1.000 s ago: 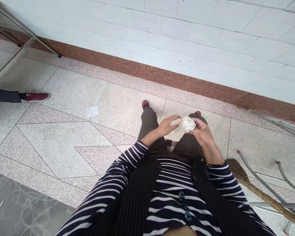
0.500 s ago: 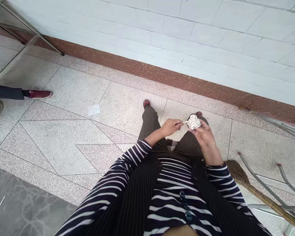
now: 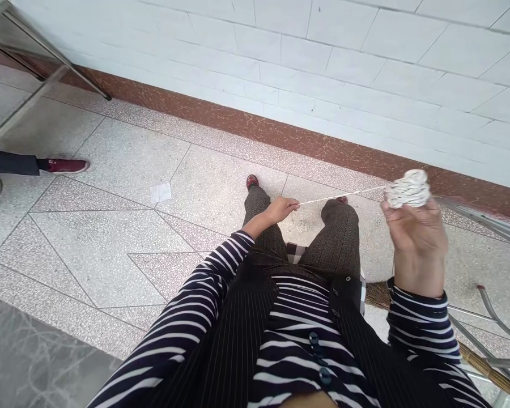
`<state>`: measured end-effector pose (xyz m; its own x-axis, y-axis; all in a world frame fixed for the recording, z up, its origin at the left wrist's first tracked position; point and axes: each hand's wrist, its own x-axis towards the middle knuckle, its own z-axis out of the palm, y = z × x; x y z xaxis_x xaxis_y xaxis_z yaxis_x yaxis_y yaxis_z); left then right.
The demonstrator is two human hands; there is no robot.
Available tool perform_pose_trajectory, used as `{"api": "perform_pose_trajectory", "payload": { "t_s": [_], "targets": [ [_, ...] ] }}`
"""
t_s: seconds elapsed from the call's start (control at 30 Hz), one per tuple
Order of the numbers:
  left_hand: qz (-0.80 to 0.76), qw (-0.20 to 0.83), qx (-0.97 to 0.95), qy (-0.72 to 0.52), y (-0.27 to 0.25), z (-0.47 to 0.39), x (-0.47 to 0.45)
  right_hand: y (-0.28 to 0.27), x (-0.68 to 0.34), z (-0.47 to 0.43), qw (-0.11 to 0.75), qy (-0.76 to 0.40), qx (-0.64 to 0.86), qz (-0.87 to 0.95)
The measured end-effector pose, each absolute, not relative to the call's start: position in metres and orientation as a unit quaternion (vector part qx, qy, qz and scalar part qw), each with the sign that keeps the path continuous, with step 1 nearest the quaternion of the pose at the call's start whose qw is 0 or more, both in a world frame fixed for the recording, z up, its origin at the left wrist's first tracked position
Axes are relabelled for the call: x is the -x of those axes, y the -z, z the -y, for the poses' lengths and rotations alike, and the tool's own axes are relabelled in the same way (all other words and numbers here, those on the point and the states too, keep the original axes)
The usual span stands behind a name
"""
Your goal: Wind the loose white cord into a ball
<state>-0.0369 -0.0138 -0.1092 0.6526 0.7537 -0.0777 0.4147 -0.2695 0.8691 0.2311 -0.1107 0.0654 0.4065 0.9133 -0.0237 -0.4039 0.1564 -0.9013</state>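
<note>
My right hand (image 3: 416, 238) is raised at the right, its fingers wrapped round a bundle of white cord (image 3: 408, 190). From that bundle a single strand of cord (image 3: 335, 198) runs left, stretched nearly straight in front of my knees. My left hand (image 3: 281, 209) pinches the strand's other end between thumb and fingers, above my left thigh. The palm side of my right hand faces me, and the far side of the bundle is hidden.
A white tiled wall (image 3: 344, 62) with a brown skirting (image 3: 221, 107) runs ahead. Another person's red shoe (image 3: 68, 165) is at the left, below a metal-legged table (image 3: 46, 79). A white paper (image 3: 160, 192) lies on the floor. A broom (image 3: 378, 294) and metal legs (image 3: 497, 317) are at my right.
My right hand has moved right and away from my left hand with the cord bundle, drawing out a longer strand between them. My left hand has shifted slightly left.
</note>
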Motion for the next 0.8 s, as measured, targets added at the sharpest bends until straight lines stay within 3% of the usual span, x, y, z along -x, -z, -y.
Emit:
{"api": "perform_pose_trajectory", "payload": {
  "t_s": [0.2,0.53,0.7,0.8],
  "targets": [
    [-0.426,0.375,-0.785,-0.248,0.083,-0.041,0.028,-0.12,-0.235,0.111,0.741,-0.403,0.386,0.375],
    [-0.465,0.285,-0.727,-0.416,0.016,-0.137,0.039,-0.071,-0.231,0.116,0.718,-0.456,0.464,0.249],
    [-0.522,0.317,-0.75,-0.255,0.051,-0.099,0.024,-0.042,-0.22,0.115,0.683,-0.503,0.482,0.219],
    [-0.537,0.393,-0.726,-0.174,0.074,-0.051,0.008,-0.02,-0.211,0.108,0.642,-0.547,0.489,0.224]
  ]
}}
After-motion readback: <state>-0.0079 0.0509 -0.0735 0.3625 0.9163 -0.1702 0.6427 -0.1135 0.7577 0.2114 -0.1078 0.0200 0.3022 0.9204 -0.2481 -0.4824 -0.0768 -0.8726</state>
